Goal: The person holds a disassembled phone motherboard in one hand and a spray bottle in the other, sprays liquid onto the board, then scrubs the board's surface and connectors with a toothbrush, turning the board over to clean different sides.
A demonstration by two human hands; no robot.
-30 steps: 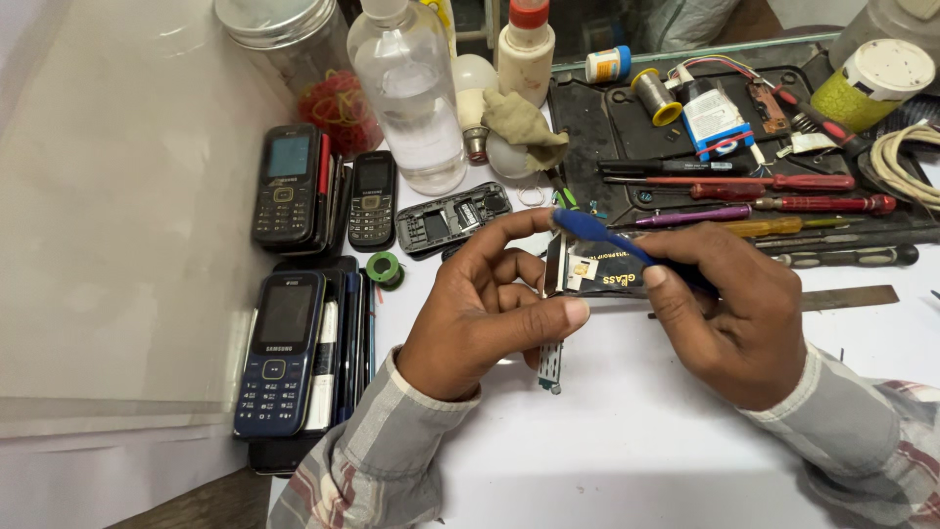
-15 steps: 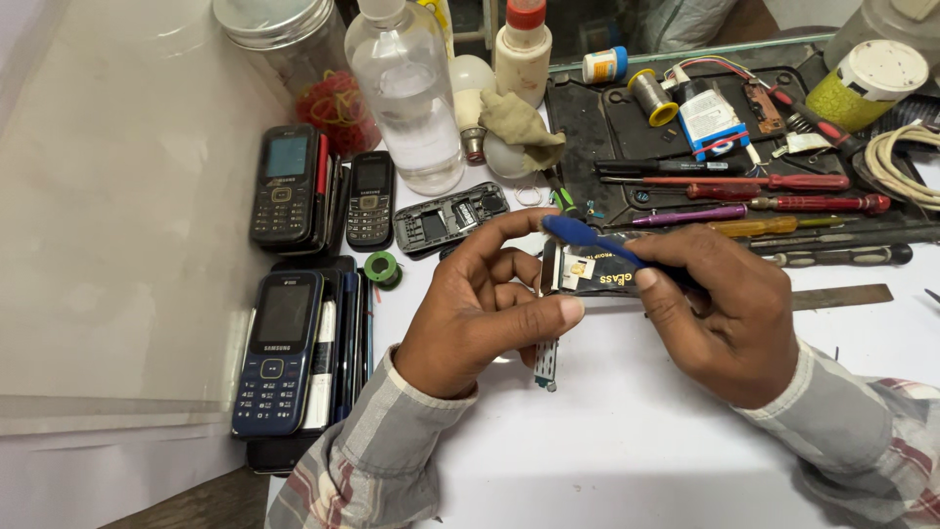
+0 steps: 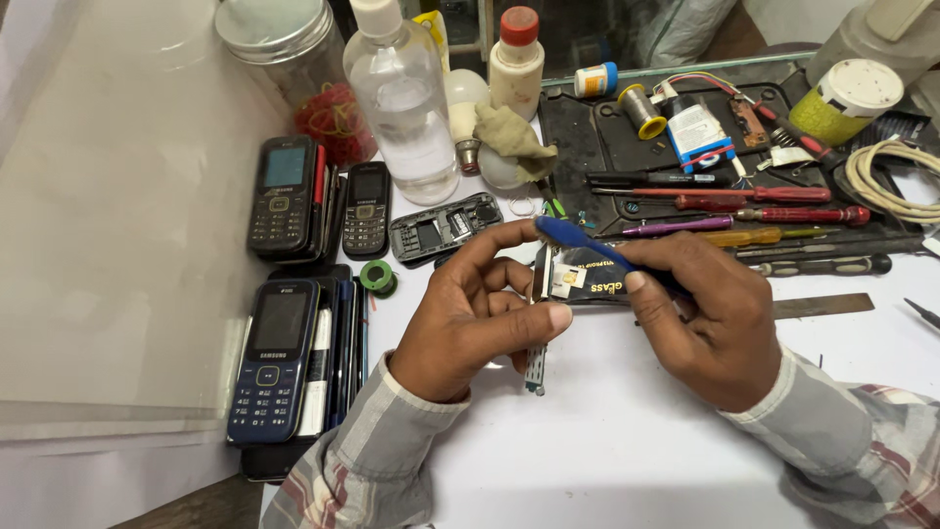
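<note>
Circuit board (image 3: 537, 323), narrow and held edge-up, sits pinched in my left hand (image 3: 470, 318) just above the white desk (image 3: 607, 451); left fingers (image 3: 548, 315) clenched on it, thumb across the front, forefinger arched over the top; its lower end pokes out below the hand; my right hand (image 3: 715, 328) grips a blue-handled tool (image 3: 583, 240), fingers closed round the handle, blue end resting at the board's top beside my left forefinger tip; a dark card with a small yellow patch (image 3: 587, 284) lies between the two hands, behind the board; can't tell whether it touches the board; left of my left arm, a stack of phones, top one a blue keypad phone (image 3: 274, 362); small green tape roll (image 3: 377, 277) just past it; farther left-back, a black keypad phone (image 3: 282, 196) with a smaller black phone (image 3: 368, 208) beside it; an opened phone shell (image 3: 446, 227) lies just beyond my left hand; right-back, a row of screwdrivers (image 3: 774, 211) on a dark work mat (image 3: 587, 147); clear plastic bottle (image 3: 406, 108), light bulb (image 3: 465, 108) and red-capped bottle (image 3: 516, 64) stand at the back; lidded glass jar (image 3: 284, 49) far left; coiled cream cable (image 3: 886, 176) far right.
</note>
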